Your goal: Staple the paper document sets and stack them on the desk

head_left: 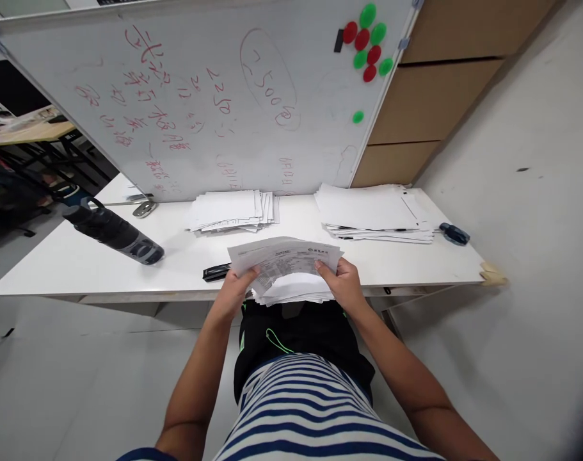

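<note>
Several printed sheets [286,253] are held up between my two hands, bowed a little in the middle. My left hand [236,289] pinches their left edge, thumb on the printed face. At the right edge my right hand [346,286] grips them the same way. Just below and partly covered by the held sheets, a stack of white paper [295,288] lies at the table's front edge. A black stapler-like object [217,273] rests beside my left hand.
Two paper piles, one left [228,210] and one right [368,208], lie before the whiteboard [310,83]. A dark bottle [121,237] and a computer mouse [144,209] are at the left of the white table [176,275]. A dark blue object [454,234] sits far right.
</note>
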Available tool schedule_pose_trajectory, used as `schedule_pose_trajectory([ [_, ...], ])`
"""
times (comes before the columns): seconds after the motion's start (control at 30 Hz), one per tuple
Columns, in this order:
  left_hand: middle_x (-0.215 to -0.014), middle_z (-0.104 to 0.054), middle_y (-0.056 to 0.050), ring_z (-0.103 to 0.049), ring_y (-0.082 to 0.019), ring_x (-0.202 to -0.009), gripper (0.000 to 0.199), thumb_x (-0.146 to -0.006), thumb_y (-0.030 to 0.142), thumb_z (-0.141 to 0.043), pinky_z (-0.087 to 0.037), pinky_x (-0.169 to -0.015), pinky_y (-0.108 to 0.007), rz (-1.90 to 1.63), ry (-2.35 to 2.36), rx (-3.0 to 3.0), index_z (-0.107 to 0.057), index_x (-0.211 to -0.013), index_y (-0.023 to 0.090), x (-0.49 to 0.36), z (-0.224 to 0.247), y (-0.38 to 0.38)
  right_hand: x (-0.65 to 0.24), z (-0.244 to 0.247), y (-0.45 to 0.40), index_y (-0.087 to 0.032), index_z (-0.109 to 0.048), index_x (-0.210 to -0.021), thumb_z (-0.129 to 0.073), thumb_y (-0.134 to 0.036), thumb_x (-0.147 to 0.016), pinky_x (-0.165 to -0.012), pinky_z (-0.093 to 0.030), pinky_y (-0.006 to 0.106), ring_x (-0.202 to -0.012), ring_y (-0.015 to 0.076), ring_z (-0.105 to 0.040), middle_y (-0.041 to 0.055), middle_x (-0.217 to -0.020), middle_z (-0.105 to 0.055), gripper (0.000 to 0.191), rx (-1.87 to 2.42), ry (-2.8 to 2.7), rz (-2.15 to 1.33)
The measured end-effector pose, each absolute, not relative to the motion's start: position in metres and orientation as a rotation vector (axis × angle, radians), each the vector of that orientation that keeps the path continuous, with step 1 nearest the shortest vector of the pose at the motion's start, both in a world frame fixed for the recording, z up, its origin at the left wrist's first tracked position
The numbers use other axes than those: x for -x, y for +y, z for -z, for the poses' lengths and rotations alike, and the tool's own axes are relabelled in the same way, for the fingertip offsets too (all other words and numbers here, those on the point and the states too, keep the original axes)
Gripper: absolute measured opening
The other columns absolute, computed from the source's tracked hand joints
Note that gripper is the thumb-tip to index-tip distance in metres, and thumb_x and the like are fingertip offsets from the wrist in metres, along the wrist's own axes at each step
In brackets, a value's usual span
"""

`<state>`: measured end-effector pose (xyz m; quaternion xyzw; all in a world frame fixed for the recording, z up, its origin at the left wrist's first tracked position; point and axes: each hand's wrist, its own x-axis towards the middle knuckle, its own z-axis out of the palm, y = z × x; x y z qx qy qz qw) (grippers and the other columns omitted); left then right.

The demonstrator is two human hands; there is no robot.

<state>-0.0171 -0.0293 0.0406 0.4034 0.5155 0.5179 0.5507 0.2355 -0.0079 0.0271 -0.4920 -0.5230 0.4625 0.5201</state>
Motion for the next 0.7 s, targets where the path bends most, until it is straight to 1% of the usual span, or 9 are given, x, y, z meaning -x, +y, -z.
schedule_pose_trajectory([
  [0.07, -0.127, -0.068, -0.009, -0.057, -0.030, -0.124, 0.056, -0.074, 0.046, -0.076, -0.043, -0.108, -0.043, -1.220, 1.257, -1.054, -0.067, -0.122, 0.018, 0.011, -0.029, -0.030, -0.230, -0.014, -0.008, -0.017, -0.073, -0.100, -0.069, -0.048, -0.081, -0.087, -0.054, 0.041, -0.098, 0.0289, -0.069, 0.0077, -0.101, -0.076, 0.037, 1.186, -1.231, -1.125],
  [0.17, -0.124, -0.069, -0.010, -0.060, -0.030, -0.120, 0.053, -0.078, 0.051, -0.071, -0.044, -0.106, -0.044, -1.202, 1.313, -1.121, -0.069, -0.117, 0.016, 0.006, -0.012, -0.032, -0.223, 0.001, -0.013, -0.015, -0.072, -0.104, -0.070, -0.049, -0.079, -0.088, -0.054, 0.042, -0.103, 0.0305, -0.068, 0.0101, -0.105, -0.076, 0.042, 1.224, -1.186, -1.153],
  [0.33, -0.119, -0.071, -0.008, -0.062, -0.028, -0.117, 0.049, -0.080, 0.050, -0.070, -0.046, -0.104, -0.043, -1.247, 1.368, -1.222, -0.069, -0.117, 0.019, -0.004, 0.004, -0.036, -0.218, 0.004, -0.019, -0.017, -0.071, -0.110, -0.068, -0.049, -0.082, -0.090, -0.053, 0.041, -0.105, 0.0297, -0.068, 0.0095, -0.109, -0.075, 0.043, 1.226, -1.200, -1.088],
  [0.47, -0.115, -0.072, -0.008, -0.064, -0.027, -0.115, 0.046, -0.081, 0.051, -0.068, -0.048, -0.102, -0.042, -1.290, 1.477, -1.235, -0.070, -0.114, 0.019, -0.016, 0.010, -0.037, -0.214, 0.007, -0.019, -0.018, -0.071, -0.110, -0.066, -0.049, -0.083, -0.091, -0.054, 0.041, -0.108, 0.0299, -0.067, 0.0096, -0.111, -0.074, 0.042, 1.232, -1.212, -1.104],
  [0.53, -0.117, -0.072, -0.008, -0.063, -0.027, -0.116, 0.044, -0.083, 0.050, -0.066, -0.048, -0.103, -0.042, -1.305, 1.499, -1.276, -0.070, -0.114, 0.019, -0.021, 0.011, -0.038, -0.211, 0.011, -0.021, -0.018, -0.072, -0.109, -0.065, -0.049, -0.083, -0.092, -0.053, 0.042, -0.108, 0.0302, -0.067, 0.0100, -0.111, -0.074, 0.041, 1.270, -1.244, -1.113],
  [0.7, -0.124, -0.069, -0.008, -0.060, -0.025, -0.121, 0.044, -0.088, 0.048, -0.060, -0.045, -0.106, -0.041, -1.325, 1.460, -1.386, -0.066, -0.121, 0.020, -0.025, 0.005, -0.045, -0.210, 0.010, -0.030, -0.018, -0.070, -0.114, -0.060, -0.048, -0.087, -0.094, -0.053, 0.041, -0.111, 0.0297, -0.066, 0.0102, -0.113, -0.073, 0.041, 1.367, -1.258, -1.044],
])
